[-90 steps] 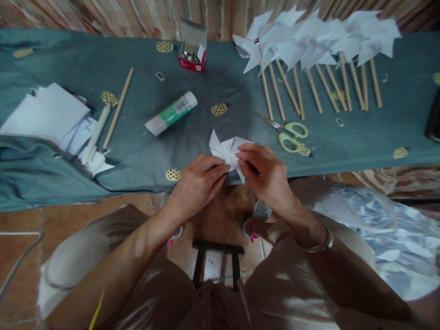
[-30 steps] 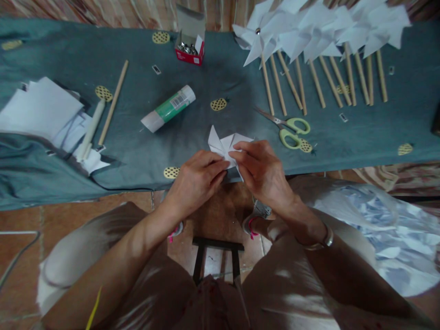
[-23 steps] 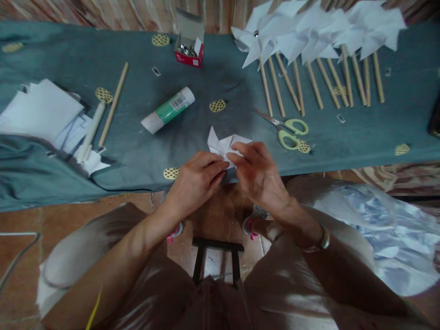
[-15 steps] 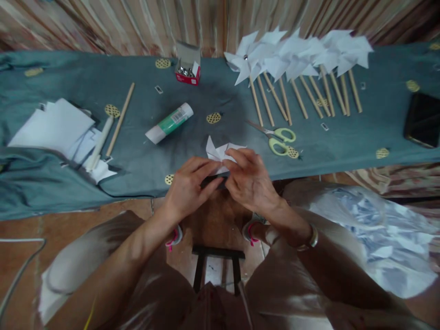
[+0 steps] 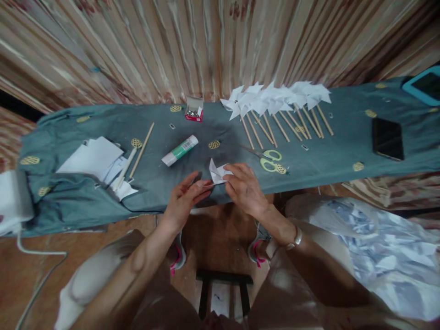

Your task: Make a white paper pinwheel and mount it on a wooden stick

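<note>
Head view: right fingers [image 5: 236, 169] partly hide folded white paper [image 5: 216, 174].

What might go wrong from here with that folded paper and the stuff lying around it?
The folded white paper, in the right hand, is thin and might crease or tear if pulled hard.
The scissors lie just beyond that hand, so a forward sweep could knock them.
The glue stick lies on its side on the cloth and might roll if bumped.
</note>
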The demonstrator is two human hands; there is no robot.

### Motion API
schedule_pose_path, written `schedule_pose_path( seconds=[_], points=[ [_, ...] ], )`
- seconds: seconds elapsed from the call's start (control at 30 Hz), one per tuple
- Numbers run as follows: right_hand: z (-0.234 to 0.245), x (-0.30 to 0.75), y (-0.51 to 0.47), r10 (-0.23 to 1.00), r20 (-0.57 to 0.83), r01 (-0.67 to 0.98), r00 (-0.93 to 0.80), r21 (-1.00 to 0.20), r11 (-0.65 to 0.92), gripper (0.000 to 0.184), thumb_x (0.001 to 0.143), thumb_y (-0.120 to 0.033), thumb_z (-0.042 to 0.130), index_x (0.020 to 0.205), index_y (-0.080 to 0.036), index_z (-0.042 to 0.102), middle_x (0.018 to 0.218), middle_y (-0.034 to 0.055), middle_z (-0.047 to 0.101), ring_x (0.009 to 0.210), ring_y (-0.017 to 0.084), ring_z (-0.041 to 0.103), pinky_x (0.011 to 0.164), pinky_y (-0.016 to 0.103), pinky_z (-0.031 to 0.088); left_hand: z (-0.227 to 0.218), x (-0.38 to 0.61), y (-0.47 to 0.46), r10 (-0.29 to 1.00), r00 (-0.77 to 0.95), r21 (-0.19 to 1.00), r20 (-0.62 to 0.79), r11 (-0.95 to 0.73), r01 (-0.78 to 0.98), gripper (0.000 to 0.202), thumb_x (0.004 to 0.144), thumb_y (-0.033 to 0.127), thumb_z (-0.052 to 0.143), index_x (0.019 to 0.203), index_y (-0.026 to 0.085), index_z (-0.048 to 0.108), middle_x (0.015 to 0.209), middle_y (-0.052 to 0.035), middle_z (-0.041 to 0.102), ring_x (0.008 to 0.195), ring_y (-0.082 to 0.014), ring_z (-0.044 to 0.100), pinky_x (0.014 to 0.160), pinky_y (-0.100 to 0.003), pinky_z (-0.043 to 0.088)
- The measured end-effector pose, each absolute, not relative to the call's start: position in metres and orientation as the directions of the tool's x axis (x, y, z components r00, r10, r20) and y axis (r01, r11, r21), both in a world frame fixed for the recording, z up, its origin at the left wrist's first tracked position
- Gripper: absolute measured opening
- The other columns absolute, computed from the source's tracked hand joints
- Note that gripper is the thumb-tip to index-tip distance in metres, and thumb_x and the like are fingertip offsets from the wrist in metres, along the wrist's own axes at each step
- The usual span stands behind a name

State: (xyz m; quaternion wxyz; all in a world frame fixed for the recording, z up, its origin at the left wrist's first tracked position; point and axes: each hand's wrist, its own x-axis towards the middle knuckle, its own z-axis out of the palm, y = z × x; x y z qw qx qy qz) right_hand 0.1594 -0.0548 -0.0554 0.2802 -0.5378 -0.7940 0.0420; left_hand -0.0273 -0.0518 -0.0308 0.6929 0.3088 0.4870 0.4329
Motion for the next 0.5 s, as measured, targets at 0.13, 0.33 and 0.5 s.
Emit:
schedule_pose_path(
  seconds=[0.13,0.33,0.5],
  points=[
    [-0.057,0.161,-0.051,0.868,0.439,0.796,-0.234,-0.425,0.43,0.023,0.085,-0.01,0.051,0.087,-0.017,0.073,0.112,0.0104,0.07,0.105,0.026,0.058,0.091,0.043,0.052,-0.022,-0.017,-0.054,0.834,0.231,0.696,-0.501,0.547,-0.464,0.037,0.074,0.029,0.075,0.103,0.016,0.057,0.094,-0.0109,0.075,0.101,-0.025,0.07,0.101,-0.042,0.047],
    [-0.059,0.163,-0.046,0.9,0.406,0.73,-0.16,-0.565,0.385,0.021,0.081,-0.01,0.054,0.085,-0.018,0.073,0.108,0.0079,0.072,0.102,0.024,0.059,0.092,0.042,0.053,-0.017,-0.011,-0.057,0.789,0.247,0.589,-0.562,0.592,-0.55,0.026,0.082,0.033,0.068,0.099,0.017,0.056,0.1,-0.0118,0.073,0.106,-0.0236,0.068,0.103,-0.038,0.046],
    [-0.06,0.164,-0.045,0.918,0.38,0.689,-0.116,-0.634,0.35,0.02,0.084,-0.014,0.053,0.084,-0.02,0.072,0.107,0.007,0.072,0.101,0.022,0.06,0.092,0.041,0.052,-0.013,-0.001,-0.059,0.758,0.291,0.542,-0.583,0.63,-0.556,0.025,0.085,0.035,0.064,0.101,0.018,0.056,0.099,-0.0129,0.073,0.102,-0.0227,0.069,0.099,-0.037,0.048]
  ],
)
